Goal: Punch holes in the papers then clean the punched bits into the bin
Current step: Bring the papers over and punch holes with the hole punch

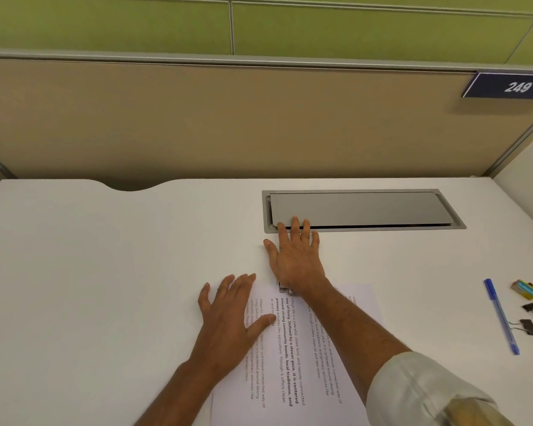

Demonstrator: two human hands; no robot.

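Observation:
Printed white papers (293,348) lie on the white desk (105,256), fanned slightly, in front of me. My left hand (228,315) rests flat with spread fingers on their left edge. My right hand (296,259) lies flat past the papers' far edge, its fingertips reaching the grey hatch. Under its wrist, a small metal part of what looks like the hole punch (285,289) shows at the papers' top edge; the rest of it is hidden. No bin and no punched bits are in view.
A grey cable hatch (366,210) is set into the desk behind my right hand. At the right lie a blue pen (502,318), two black binder clips (530,325) and a coloured clip (526,289). A beige partition (228,118) closes off the back.

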